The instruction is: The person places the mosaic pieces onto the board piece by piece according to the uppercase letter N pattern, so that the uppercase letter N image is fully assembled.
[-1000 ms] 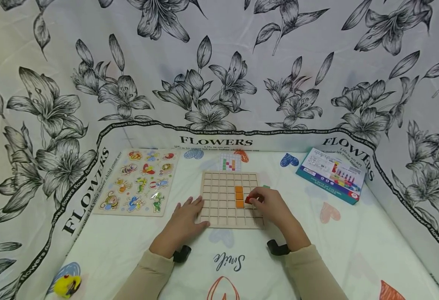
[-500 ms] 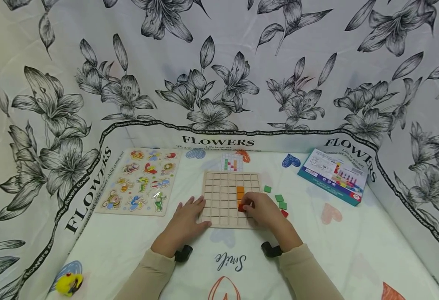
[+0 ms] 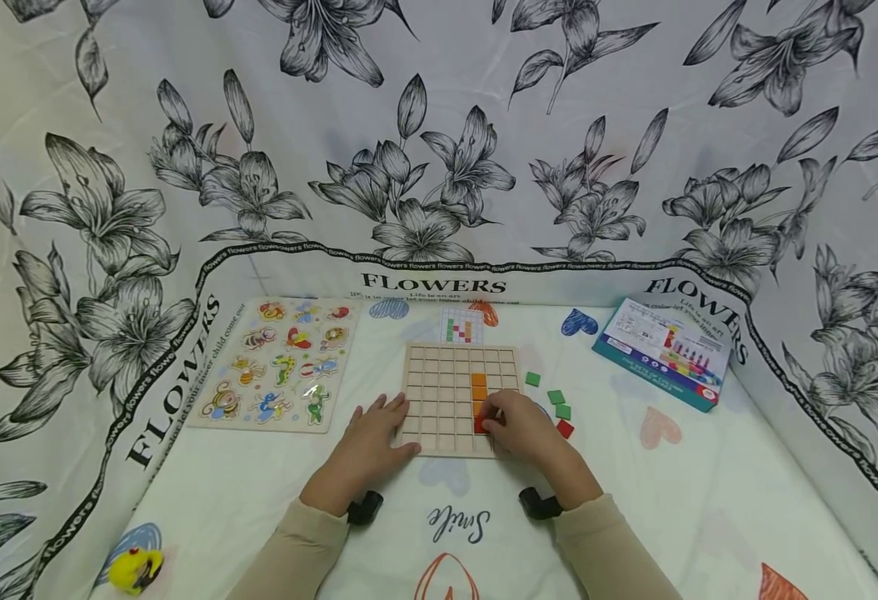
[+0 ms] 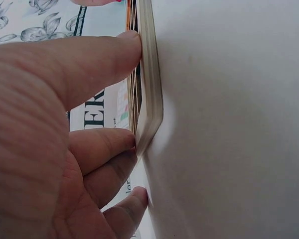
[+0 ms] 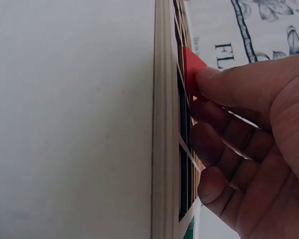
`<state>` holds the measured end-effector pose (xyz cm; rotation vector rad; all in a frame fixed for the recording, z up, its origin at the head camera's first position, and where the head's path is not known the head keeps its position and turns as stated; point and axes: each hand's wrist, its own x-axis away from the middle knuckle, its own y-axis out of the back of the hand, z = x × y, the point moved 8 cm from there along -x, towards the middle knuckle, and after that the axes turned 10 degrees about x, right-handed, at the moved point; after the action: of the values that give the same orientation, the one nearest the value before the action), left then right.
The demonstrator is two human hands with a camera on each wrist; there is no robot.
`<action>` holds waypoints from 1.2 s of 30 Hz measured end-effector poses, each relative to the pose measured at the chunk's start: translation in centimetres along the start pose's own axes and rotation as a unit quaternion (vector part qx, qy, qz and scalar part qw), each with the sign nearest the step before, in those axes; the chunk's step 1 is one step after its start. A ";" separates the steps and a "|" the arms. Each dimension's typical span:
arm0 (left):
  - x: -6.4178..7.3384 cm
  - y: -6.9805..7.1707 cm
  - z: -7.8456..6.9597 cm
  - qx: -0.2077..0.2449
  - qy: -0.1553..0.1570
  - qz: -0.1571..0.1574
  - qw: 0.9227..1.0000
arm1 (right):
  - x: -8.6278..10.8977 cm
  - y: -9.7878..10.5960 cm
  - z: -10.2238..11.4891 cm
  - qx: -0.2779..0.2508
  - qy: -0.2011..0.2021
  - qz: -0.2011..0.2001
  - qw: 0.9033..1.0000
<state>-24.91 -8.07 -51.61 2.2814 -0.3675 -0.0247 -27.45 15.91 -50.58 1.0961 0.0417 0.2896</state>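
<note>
A wooden grid board (image 3: 439,375) lies flat on the cloth, with a column of orange square tiles (image 3: 479,381) in its cells. My right hand (image 3: 525,429) pinches a red square tile (image 5: 192,69) between thumb and fingers; in the head view this tile (image 3: 479,426) sits at the near end of the orange column. Part of the column is hidden behind my fingers. At the board's left edge rests my left hand (image 3: 367,442), fingers spread, thumb and fingertips touching the wooden rim (image 4: 150,74) in the left wrist view.
Several green tiles (image 3: 562,411) and a red tile (image 3: 565,428) lie right of the board. Behind it is a pattern card (image 3: 461,325). A cartoon-insect puzzle board (image 3: 277,367) lies left, a teal box (image 3: 664,350) back right, a yellow toy (image 3: 135,571) near left.
My right hand has carried the red tile left and nearer, from right of the orange column to its near end. The loose tiles on the right have come into view. My left hand stays put.
</note>
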 end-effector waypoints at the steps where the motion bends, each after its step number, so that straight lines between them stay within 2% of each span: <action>1: 0.0 0.0 0.0 -0.002 0.000 0.000 1.000 | 0.0 0.0 -0.1 0.001 0.000 0.000 1.000; 15: -0.1 -0.4 -0.2 -0.001 -0.001 0.002 1.000 | 0.2 -0.1 -0.7 -0.001 0.004 -0.005 1.000; 19: 0.0 -0.5 -0.3 0.003 -0.004 0.005 1.000 | 0.8 1.1 -1.3 -0.021 -0.013 -0.025 0.999; 23: 0.1 -0.3 -0.3 0.000 -0.009 0.001 1.000 | 2.1 4.2 -3.4 -0.045 -0.041 -0.070 0.996; 25: 0.1 -0.2 -0.3 -0.002 -0.013 -0.003 1.000 | 2.9 5.8 -5.3 -0.048 -0.059 -0.088 0.993; 27: 0.1 -0.2 -0.2 -0.004 -0.012 -0.005 1.000 | 3.7 6.7 -7.3 -0.043 -0.083 -0.089 0.992; 31: 0.1 -0.1 -0.2 -0.004 -0.009 -0.005 1.000 | 4.9 6.3 -10.2 -0.027 -0.115 -0.057 0.991; 36: 0.0 0.1 -0.2 -0.005 -0.010 -0.004 1.000 | 5.1 4.5 -10.6 -0.018 -0.094 -0.025 0.995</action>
<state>-24.88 -7.97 -51.40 2.2736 -0.3692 -0.0537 -25.32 28.34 -50.94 1.0805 -0.1043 0.1409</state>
